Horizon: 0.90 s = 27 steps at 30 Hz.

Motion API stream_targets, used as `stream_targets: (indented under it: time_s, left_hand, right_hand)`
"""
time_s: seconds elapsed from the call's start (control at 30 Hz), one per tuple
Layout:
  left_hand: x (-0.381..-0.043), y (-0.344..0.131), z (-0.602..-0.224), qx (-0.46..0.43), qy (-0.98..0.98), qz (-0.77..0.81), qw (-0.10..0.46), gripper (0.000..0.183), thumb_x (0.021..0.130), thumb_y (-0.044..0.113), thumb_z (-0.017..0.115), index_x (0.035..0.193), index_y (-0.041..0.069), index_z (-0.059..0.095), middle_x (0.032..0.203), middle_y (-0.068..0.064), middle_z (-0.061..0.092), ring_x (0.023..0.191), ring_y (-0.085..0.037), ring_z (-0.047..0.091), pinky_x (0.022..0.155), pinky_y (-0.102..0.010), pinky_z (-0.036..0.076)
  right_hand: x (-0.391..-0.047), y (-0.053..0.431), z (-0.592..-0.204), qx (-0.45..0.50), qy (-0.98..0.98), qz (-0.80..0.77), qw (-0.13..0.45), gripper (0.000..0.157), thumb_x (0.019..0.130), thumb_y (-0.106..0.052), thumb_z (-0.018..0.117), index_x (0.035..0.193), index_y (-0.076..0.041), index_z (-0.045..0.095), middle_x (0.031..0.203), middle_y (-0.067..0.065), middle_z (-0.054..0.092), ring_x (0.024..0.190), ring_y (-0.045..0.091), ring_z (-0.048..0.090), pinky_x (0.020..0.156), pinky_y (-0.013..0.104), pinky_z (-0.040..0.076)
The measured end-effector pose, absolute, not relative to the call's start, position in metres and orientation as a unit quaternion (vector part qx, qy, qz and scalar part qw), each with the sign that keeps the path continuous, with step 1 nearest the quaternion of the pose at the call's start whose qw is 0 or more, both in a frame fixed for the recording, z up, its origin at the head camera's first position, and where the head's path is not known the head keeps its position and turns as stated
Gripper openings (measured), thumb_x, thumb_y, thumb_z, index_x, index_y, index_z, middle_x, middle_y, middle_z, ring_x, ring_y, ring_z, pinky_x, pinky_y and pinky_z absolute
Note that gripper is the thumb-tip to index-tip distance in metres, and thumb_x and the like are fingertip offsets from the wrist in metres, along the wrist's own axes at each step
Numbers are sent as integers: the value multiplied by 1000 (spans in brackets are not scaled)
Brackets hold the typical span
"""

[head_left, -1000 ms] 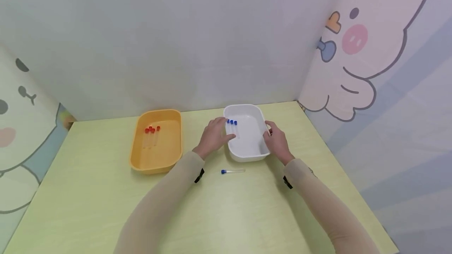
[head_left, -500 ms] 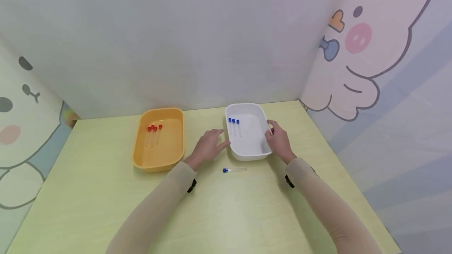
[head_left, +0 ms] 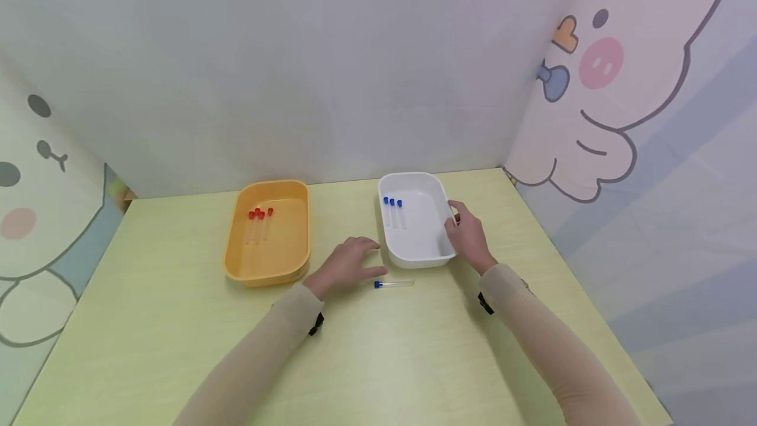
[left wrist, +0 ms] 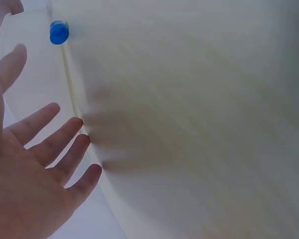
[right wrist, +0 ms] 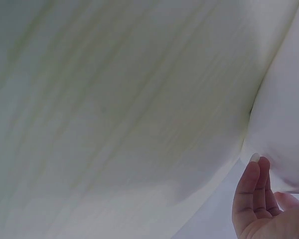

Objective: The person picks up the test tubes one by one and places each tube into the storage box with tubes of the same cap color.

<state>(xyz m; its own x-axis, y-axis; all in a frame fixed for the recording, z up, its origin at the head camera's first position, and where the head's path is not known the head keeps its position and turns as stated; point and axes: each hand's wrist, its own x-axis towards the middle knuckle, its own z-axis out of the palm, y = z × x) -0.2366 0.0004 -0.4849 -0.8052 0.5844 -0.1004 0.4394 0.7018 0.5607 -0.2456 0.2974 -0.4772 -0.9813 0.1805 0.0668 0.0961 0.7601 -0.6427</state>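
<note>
My left hand (head_left: 347, 264) hovers over the table with fingers spread and holding nothing. Just right of its thumb lies a test tube with a blue cap (head_left: 378, 284), its clear body pointing right; in the left wrist view that blue cap (left wrist: 59, 32) shows beyond the thumb. My right hand (head_left: 469, 236) grips the right rim of a white tray (head_left: 417, 259). From the right wrist view, the curled fingers (right wrist: 245, 196) are at the tray's outer wall. Three blue-capped test tubes (head_left: 393, 214) lie side by side in the tray's left part.
A yellow tray (head_left: 266, 268) stands to the left, with several red-capped test tubes (head_left: 256, 225) lying in it. Both trays are near the back of the light wooden table (head_left: 378, 360). A grey-white curtain (head_left: 248, 71) rises behind, with cartoon-printed sides left and right.
My left hand has come away from the white tray's left rim and moved down toward the loose blue-capped test tube. The right hand keeps its grip on the tray.
</note>
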Motion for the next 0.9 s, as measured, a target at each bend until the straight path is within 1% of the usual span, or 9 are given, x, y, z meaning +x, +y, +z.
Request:
stream_targets:
  time_s: [0.13, 0.27, 0.37, 0.53, 0.73, 0.9]
  left_hand:
    - [-232, -3, -487, 302, 907, 258, 140, 70, 89, 52, 77, 142, 8, 61, 154, -14, 53, 145, -35, 46, 122, -52, 36]
    - [-228, -4, -489, 311, 906, 249, 144, 74, 83, 53, 83, 140, 11, 63, 158, -13, 48, 149, -34, 41, 124, -52, 33]
    - [-225, -4, -489, 321, 904, 244, 142, 71, 80, 51, 86, 136, 14, 65, 160, -14, 46, 150, -35, 38, 125, -53, 31]
    - [-220, -2, -488, 344, 901, 229, 132, 58, 80, 47, 87, 127, 17, 71, 159, -16, 47, 150, -37, 38, 124, -55, 31]
    - [-217, 2, -490, 363, 901, 210, 115, 29, 84, 39, 85, 106, 22, 77, 154, -16, 52, 147, -38, 43, 120, -57, 37]
    - [-218, 3, -495, 371, 898, 213, 108, 20, 86, 34, 84, 102, 23, 79, 153, -17, 53, 146, -39, 45, 119, -57, 38]
  right_hand:
    - [-247, 298, -478, -72, -937, 337, 65, 51, 103, -15, 49, 153, -8, 45, 105, 19, 67, 87, 29, 63, 74, 37, 53]
    - [-247, 298, -476, -77, -937, 336, 59, 51, 103, -15, 48, 154, -8, 44, 106, 20, 67, 89, 30, 63, 76, 38, 55]
    - [-247, 297, -476, -82, -937, 336, 53, 52, 103, -15, 48, 155, -9, 43, 108, 20, 67, 91, 30, 63, 77, 39, 55]
    - [-247, 296, -475, -84, -936, 337, 51, 52, 104, -16, 48, 155, -10, 43, 109, 20, 66, 91, 30, 63, 77, 39, 55]
    - [-247, 296, -478, -83, -937, 336, 53, 52, 104, -17, 47, 155, -10, 43, 108, 20, 67, 90, 29, 63, 76, 38, 54]
    - [-248, 295, -479, -86, -937, 335, 49, 52, 104, -17, 47, 155, -10, 43, 108, 20, 66, 91, 29, 63, 76, 37, 54]
